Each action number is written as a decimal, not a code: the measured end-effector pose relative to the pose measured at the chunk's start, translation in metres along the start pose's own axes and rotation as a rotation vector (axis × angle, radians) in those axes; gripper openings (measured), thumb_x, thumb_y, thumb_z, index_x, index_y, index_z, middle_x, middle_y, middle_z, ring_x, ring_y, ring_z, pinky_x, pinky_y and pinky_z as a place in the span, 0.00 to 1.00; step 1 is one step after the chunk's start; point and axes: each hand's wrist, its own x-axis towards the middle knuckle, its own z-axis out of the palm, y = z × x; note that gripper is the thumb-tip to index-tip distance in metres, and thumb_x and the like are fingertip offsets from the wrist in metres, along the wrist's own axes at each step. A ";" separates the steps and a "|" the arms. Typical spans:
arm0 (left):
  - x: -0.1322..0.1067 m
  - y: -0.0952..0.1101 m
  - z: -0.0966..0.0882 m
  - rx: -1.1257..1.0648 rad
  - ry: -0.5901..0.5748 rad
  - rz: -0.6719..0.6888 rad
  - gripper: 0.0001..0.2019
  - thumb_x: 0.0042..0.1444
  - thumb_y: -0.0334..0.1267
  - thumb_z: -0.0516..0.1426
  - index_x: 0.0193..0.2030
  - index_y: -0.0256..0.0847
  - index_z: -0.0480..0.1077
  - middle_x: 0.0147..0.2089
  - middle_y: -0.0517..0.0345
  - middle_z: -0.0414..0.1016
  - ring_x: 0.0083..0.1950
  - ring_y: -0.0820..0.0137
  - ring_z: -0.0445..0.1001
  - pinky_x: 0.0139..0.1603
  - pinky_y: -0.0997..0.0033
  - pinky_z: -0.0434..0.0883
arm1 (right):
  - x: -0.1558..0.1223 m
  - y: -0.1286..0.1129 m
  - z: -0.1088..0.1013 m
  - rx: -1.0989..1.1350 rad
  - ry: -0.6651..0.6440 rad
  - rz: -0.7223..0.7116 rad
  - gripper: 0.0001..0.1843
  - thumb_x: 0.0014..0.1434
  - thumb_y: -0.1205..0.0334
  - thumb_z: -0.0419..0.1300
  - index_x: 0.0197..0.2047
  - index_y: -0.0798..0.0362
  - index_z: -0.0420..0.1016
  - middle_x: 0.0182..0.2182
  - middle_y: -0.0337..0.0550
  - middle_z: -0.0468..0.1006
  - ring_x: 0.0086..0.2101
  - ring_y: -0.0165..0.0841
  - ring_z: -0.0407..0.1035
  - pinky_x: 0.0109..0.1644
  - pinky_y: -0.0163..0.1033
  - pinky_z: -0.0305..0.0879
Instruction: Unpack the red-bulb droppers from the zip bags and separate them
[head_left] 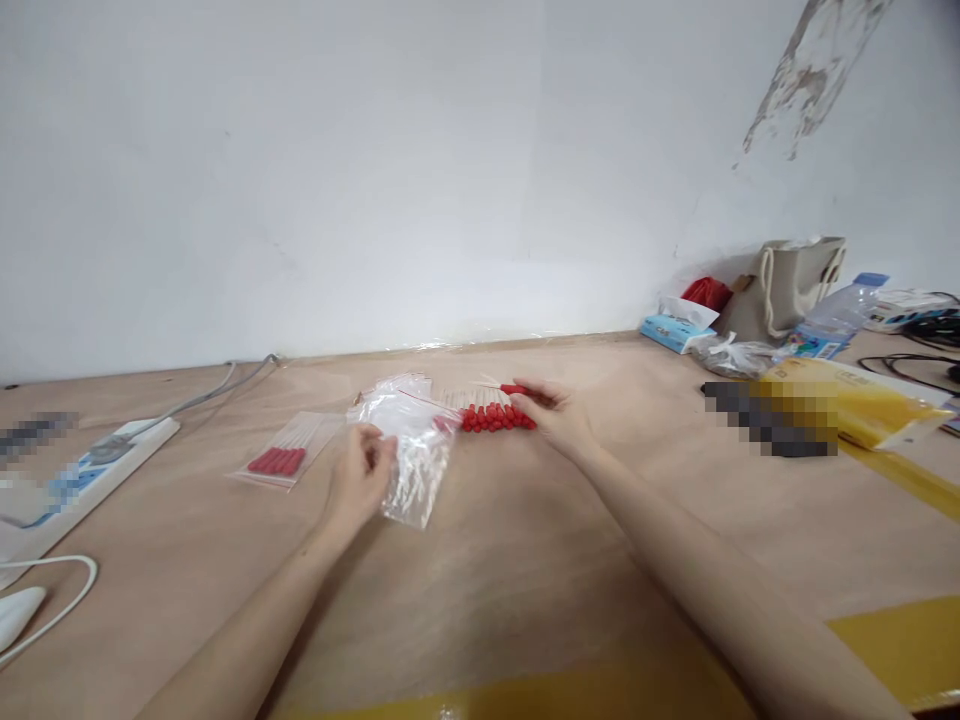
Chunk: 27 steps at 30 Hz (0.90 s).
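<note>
Left hand: the left hand (364,470) has its thumb and finger closed on the near left edge of a clear bag (417,480); the exact pinch is small and partly hidden.
Clear bag: between the two hands, in front of what looks like a bag pile (397,386) and overlapping it; its long axis runs from the wall side toward the person.
Right hand: the right hand (553,412) has its grip closed on the red end of a stick (513,389), at the far edge of the row.
Stick: pale shaft pointing left, red end at the fingertips — its long axis lies across the desk (525,590), aimed over the row toward the bag side.
Row: the row of sticks (491,418) lies just left of the right hand, red ends toward the person, pale shafts toward the wall; the right hand is clearly the nearer one.
Key relation: clear bag to the left of the right grip, with the row between — the stick lies crosswise to the bag's long axis.
Filled bag: a filled bag (277,461) lies flat beyond the left hand, off to its left, red ends nearest the person.
Far left: a power strip (142,440).
Far right: a tissue pack (675,333), a bottle (844,312) and a yellow pack (855,400).
</note>
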 end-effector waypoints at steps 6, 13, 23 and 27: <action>0.042 -0.037 -0.010 0.236 0.174 -0.198 0.12 0.53 0.42 0.50 0.41 0.39 0.60 0.32 0.57 0.69 0.28 0.69 0.69 0.31 0.69 0.66 | 0.020 0.011 0.063 -0.599 -0.123 -0.468 0.10 0.56 0.66 0.55 0.40 0.52 0.74 0.38 0.44 0.76 0.40 0.31 0.68 0.46 0.36 0.64; 0.019 -0.023 -0.016 0.517 0.118 -0.022 0.15 0.56 0.46 0.47 0.43 0.41 0.67 0.47 0.49 0.68 0.52 0.56 0.63 0.52 0.54 0.57 | 0.024 0.025 0.104 -1.167 -0.293 -0.473 0.12 0.58 0.70 0.49 0.38 0.55 0.73 0.36 0.47 0.74 0.38 0.34 0.65 0.41 0.39 0.58; -0.002 -0.022 0.005 0.641 -0.275 0.050 0.21 0.59 0.48 0.42 0.56 0.46 0.61 0.60 0.50 0.58 0.61 0.60 0.54 0.58 0.52 0.51 | -0.013 0.014 0.057 -1.235 -0.137 -0.581 0.12 0.58 0.56 0.52 0.41 0.52 0.70 0.35 0.45 0.75 0.40 0.37 0.61 0.51 0.52 0.42; 0.008 -0.026 -0.008 0.684 -0.069 0.093 0.20 0.59 0.47 0.42 0.54 0.46 0.63 0.59 0.52 0.60 0.60 0.59 0.56 0.59 0.51 0.50 | -0.047 0.014 0.009 -1.191 -0.167 -0.648 0.09 0.58 0.60 0.51 0.39 0.53 0.70 0.34 0.43 0.74 0.37 0.34 0.63 0.51 0.49 0.45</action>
